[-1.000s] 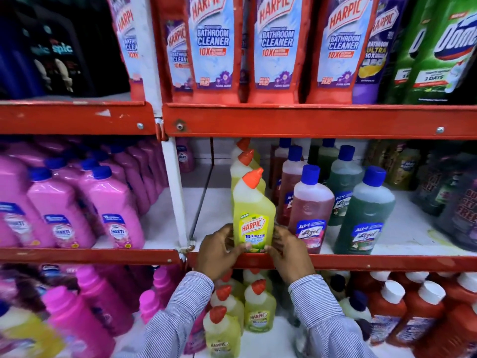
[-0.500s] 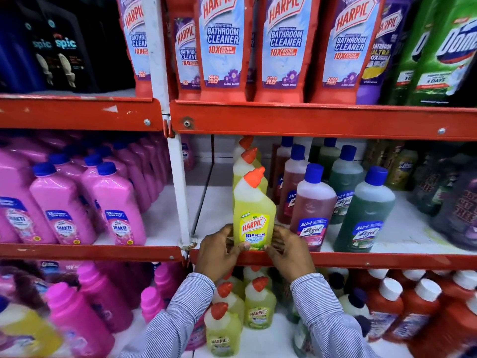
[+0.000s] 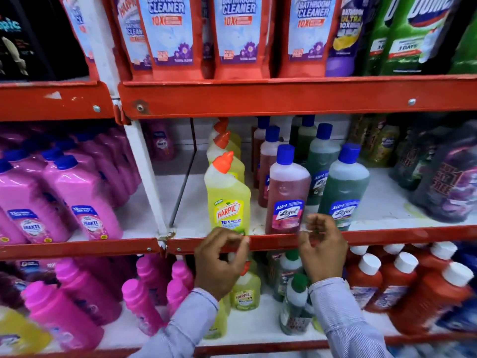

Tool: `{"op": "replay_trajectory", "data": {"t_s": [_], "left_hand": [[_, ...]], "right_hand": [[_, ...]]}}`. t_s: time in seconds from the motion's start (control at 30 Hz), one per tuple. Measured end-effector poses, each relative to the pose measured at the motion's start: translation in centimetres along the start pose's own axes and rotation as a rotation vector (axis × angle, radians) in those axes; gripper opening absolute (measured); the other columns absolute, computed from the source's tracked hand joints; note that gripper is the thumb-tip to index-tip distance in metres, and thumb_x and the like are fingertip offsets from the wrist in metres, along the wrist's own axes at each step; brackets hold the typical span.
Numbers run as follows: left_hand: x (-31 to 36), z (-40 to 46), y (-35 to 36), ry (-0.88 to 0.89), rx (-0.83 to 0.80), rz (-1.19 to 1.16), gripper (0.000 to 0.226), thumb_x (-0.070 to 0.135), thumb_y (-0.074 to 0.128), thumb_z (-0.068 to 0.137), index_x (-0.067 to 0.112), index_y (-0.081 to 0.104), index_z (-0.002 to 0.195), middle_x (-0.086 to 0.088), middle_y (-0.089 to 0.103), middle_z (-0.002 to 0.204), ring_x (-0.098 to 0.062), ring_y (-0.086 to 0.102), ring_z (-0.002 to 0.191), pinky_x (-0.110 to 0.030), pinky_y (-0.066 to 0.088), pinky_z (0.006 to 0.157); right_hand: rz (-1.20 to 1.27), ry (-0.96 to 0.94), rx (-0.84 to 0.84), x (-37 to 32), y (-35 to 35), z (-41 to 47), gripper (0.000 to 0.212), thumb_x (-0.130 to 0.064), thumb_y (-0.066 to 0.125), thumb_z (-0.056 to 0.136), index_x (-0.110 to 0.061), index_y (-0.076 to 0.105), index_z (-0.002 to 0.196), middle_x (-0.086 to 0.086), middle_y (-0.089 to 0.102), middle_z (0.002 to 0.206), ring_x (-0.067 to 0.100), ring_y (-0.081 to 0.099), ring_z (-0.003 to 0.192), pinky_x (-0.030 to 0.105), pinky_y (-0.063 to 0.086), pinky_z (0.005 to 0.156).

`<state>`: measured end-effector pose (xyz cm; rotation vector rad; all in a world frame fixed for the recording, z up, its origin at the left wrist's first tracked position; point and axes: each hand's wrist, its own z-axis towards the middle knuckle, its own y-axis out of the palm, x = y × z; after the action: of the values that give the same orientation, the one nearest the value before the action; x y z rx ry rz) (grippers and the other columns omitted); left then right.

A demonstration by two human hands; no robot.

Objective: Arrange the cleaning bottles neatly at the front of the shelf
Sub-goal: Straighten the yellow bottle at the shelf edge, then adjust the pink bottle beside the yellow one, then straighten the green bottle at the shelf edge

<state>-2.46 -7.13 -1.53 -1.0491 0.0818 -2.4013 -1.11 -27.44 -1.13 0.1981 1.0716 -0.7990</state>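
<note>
The yellow Harpic bottle [image 3: 228,200] stands upright at the front edge of the middle shelf [image 3: 387,235], orange cap on top. Its label reads "HARPIC" and "10 X BETTER". More yellow bottles [image 3: 227,151] of the same kind line up behind it.

Just to its right stands a pinkish-red Lizol bottle [image 3: 287,192] with a blue cap, then a green Lizol bottle [image 3: 344,188], both also at the front edge, with more behind.

The left hand [image 3: 219,259] hovers in front of the red shelf lip just below the Harpic bottle, fingers curled loosely, holding nothing; whether the fingertips brush the bottle's base I cannot tell. The right hand [image 3: 322,250] is near the base of the two Lizol bottles, fingers half-curled and blurred, gripping nothing.

On the shelf above stand red packs [image 3: 238,34] marked "BATHROOM CLEANER 10X". To the left, pink bottles [image 3: 87,197] with blue caps fill the next bay. Below, red bottles [image 3: 402,288] with white caps sit on the right.
</note>
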Motion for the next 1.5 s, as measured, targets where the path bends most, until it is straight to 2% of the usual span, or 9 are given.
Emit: {"op": "replay_trajectory", "data": {"t_s": [0.1,0.27,0.7,0.8,0.9,1.03,1.2,1.4,1.5], "left_hand": [[1.2,0.1,4.3,-0.075,-0.173,0.007,0.023,0.039,0.072,0.084,0.025,0.072,0.102,0.010,0.074,0.100,-0.003,0.068,0.094,-0.032,0.057,0.087],[0.4,0.7,8.2,-0.217,-0.172,0.063,0.060,0.054,0.065,0.085,0.024,0.057,0.136,0.000,0.070,0.129,-0.015,0.068,0.114,-0.041,0.056,0.101],[0.0,1.1,8.7,-0.270,-0.176,0.069,0.049,0.054,0.069,0.083,0.024,0.065,0.121,0.003,0.078,0.111,-0.012,0.074,0.098,-0.042,0.061,0.090],[0.6,0.3,8.6,-0.264,-0.090,0.018,0.047,0.045,0.073,0.083,0.024,0.063,0.124,0.004,0.074,0.117,-0.007,0.069,0.106,-0.034,0.058,0.097],[2.4,-0.5,8.8,-0.117,0.056,0.026,0.036,0.030,0.074,0.083,0.017,0.065,0.116,0.001,0.063,0.114,0.002,0.057,0.111,-0.007,0.043,0.096],[4.5,-0.7,11.3,0.062,-0.002,0.025,0.016,0.020,0.072,0.085,0.015,0.069,0.100,-0.002,0.068,0.100,-0.004,0.062,0.096,-0.008,0.045,0.092],[5.7,-0.3,15.5,-0.054,-0.295,0.060,0.044,0.033,0.068,0.091,0.019,0.060,0.132,0.000,0.071,0.126,-0.011,0.066,0.113,-0.024,0.048,0.104],[5.8,0.4,18.1,-0.183,-0.389,0.165,0.050,0.036,0.067,0.094,0.018,0.052,0.138,-0.007,0.073,0.125,-0.026,0.067,0.113,-0.028,0.046,0.100],[5.4,0.7,18.2,-0.223,-0.391,0.197,0.047,0.044,0.066,0.092,0.024,0.056,0.133,-0.003,0.077,0.119,-0.022,0.070,0.109,-0.030,0.049,0.100]], "right_hand": [[-0.076,-0.002,-0.239,1.0,-0.3,1.3,0.053,-0.010,0.073,0.071,-0.019,0.055,0.120,0.005,0.069,0.115,0.021,0.067,0.100,0.041,0.055,0.093],[-0.133,-0.052,-0.507,1.9,-0.6,3.1,0.070,-0.001,0.072,0.073,-0.021,0.050,0.137,0.005,0.071,0.121,0.015,0.069,0.106,0.039,0.053,0.100],[-0.021,-0.067,-0.583,2.9,-1.2,3.8,0.071,-0.006,0.074,0.078,-0.025,0.049,0.141,0.000,0.074,0.118,0.004,0.071,0.099,0.032,0.055,0.097],[0.014,-0.071,-0.469,3.2,-2.2,3.6,0.053,-0.008,0.075,0.079,-0.024,0.063,0.128,-0.006,0.074,0.114,0.001,0.070,0.098,0.026,0.056,0.094],[0.013,-0.159,-0.142,3.7,-4.4,3.5,0.023,-0.009,0.070,0.080,-0.027,0.076,0.092,-0.008,0.077,0.091,0.002,0.071,0.081,0.025,0.058,0.080],[0.070,-0.112,0.094,5.4,-7.0,5.7,0.025,-0.005,0.061,0.075,-0.027,0.066,0.086,0.001,0.072,0.086,0.018,0.070,0.079,0.033,0.057,0.077],[-0.024,-0.024,-0.306,7.9,-8.3,9.1,0.054,0.000,0.067,0.080,-0.022,0.056,0.129,0.001,0.073,0.113,0.009,0.071,0.094,0.024,0.054,0.089],[-0.078,-0.069,-0.501,8.6,-9.3,10.5,0.043,-0.009,0.069,0.084,-0.021,0.062,0.125,-0.010,0.073,0.105,-0.018,0.063,0.089,0.016,0.051,0.092],[-0.070,-0.060,-0.517,8.9,-9.5,10.8,0.042,-0.011,0.070,0.085,-0.023,0.063,0.124,-0.013,0.071,0.103,-0.009,0.067,0.090,0.009,0.049,0.088]]}}
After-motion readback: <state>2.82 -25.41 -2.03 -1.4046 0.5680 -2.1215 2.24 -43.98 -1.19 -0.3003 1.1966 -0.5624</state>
